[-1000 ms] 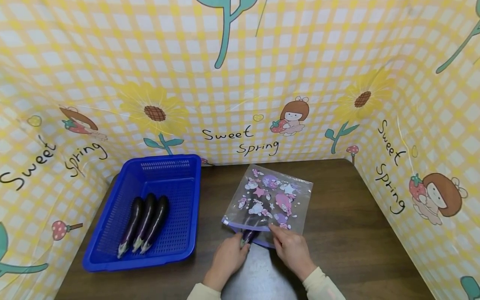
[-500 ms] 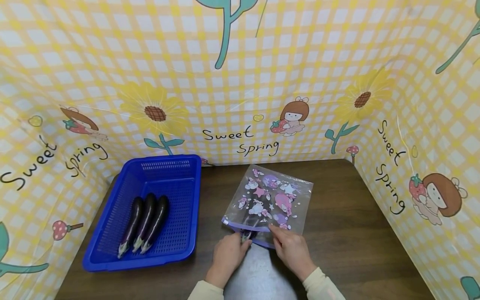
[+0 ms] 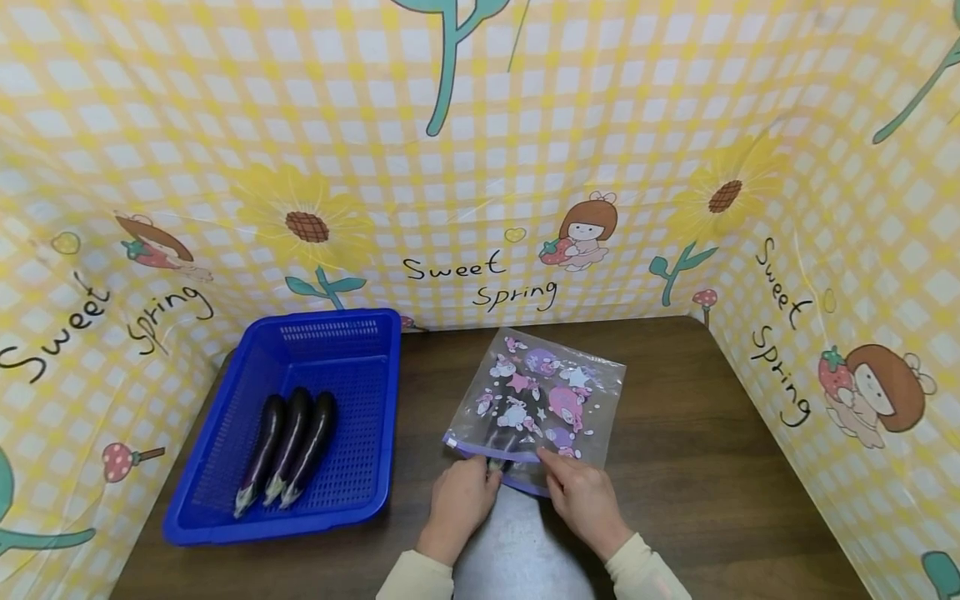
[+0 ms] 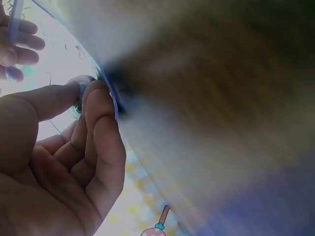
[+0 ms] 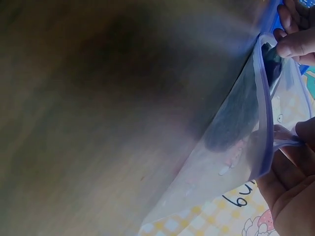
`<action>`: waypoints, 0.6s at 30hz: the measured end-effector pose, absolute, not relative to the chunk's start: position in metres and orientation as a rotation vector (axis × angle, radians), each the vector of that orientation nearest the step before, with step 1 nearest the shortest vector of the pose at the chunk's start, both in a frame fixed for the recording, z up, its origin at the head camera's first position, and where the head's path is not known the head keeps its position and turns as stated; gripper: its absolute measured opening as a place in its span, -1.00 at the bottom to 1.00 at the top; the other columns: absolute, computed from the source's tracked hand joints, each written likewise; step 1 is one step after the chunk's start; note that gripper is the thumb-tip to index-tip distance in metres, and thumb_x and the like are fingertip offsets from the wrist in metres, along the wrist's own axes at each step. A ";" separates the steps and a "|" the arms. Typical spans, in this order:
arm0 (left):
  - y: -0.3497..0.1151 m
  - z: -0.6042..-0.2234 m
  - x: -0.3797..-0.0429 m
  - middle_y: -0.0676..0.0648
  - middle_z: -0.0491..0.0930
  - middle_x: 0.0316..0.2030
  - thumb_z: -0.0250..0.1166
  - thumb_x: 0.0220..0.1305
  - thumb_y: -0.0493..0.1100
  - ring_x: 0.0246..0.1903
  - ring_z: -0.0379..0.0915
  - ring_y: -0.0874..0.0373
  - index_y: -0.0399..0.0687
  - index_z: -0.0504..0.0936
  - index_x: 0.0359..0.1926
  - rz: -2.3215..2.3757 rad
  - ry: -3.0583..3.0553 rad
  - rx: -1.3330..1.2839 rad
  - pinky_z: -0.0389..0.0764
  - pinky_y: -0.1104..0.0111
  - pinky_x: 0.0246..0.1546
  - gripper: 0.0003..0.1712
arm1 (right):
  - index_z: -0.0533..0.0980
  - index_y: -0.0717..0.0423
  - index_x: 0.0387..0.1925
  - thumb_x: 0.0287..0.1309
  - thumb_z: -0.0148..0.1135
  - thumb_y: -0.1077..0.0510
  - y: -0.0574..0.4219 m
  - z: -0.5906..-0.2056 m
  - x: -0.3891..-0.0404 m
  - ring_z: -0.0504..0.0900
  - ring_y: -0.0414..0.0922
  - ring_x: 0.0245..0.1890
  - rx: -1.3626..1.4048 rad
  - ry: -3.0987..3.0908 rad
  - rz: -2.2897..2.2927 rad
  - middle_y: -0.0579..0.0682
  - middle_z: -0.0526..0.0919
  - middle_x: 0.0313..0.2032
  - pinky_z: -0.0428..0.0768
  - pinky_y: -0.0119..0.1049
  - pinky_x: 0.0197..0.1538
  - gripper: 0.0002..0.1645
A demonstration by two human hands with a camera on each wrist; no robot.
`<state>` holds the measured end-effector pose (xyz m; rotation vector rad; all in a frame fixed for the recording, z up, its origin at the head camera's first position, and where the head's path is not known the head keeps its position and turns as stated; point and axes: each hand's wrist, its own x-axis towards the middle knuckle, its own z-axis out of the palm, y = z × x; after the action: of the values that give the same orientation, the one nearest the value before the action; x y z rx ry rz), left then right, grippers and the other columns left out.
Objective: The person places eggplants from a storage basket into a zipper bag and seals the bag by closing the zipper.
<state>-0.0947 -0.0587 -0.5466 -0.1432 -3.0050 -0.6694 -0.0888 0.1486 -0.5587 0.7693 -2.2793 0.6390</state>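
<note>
A clear zip bag [image 3: 592,408] with pink and purple cartoon prints lies on the table, its purple zip edge facing me. An eggplant [image 5: 236,113] is mostly inside it, seen through the plastic in the right wrist view. At the bag's mouth my left hand [image 3: 459,500] pinches the eggplant's stem end [image 4: 78,93] between thumb and fingers. My right hand [image 3: 588,498] pinches the upper zip edge between thumb and fingers, holding the mouth apart. The far end of the eggplant is partly covered by the prints in the head view.
On the left stands a blue plastic basket [image 3: 277,527] holding three eggplants [image 3: 300,442] side by side. The brown wooden table [image 3: 697,450] extends to the right of the bag. A yellow checked cloth [image 3: 465,192] walls the back and sides.
My left hand has moved slightly forward and right, pushing the eggplant deeper, so less of its stem end shows outside the bag. The right hand and basket have stayed put.
</note>
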 end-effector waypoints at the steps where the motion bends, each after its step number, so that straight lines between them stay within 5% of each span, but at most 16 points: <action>1: -0.058 -0.545 -0.095 -0.14 0.62 -0.55 0.44 0.21 -0.04 -0.50 0.62 -0.16 -0.04 0.52 -0.53 -0.664 -2.994 -0.146 0.51 0.02 -0.55 -0.68 | 0.69 0.24 -0.08 -0.20 0.47 0.36 0.149 -0.559 -0.089 0.75 -0.03 -0.36 0.769 -2.279 0.639 0.11 0.77 -0.23 0.67 -0.15 -0.37 -0.52; 18: -0.055 -0.548 -0.101 -0.17 0.64 -0.57 0.41 0.21 -0.04 -0.53 0.62 -0.15 -0.04 0.52 -0.68 -0.611 -3.021 0.000 0.54 0.00 -0.55 -0.60 | 0.70 0.22 -0.09 -0.22 0.52 0.37 0.148 -0.559 -0.091 0.75 -0.06 -0.38 0.752 -2.296 0.646 0.09 0.77 -0.25 0.67 -0.17 -0.39 -0.50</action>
<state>-0.1006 -0.0545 -0.5484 -0.0003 -3.0210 -0.6107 -0.0908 0.1480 -0.5591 0.7521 -2.2958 0.6464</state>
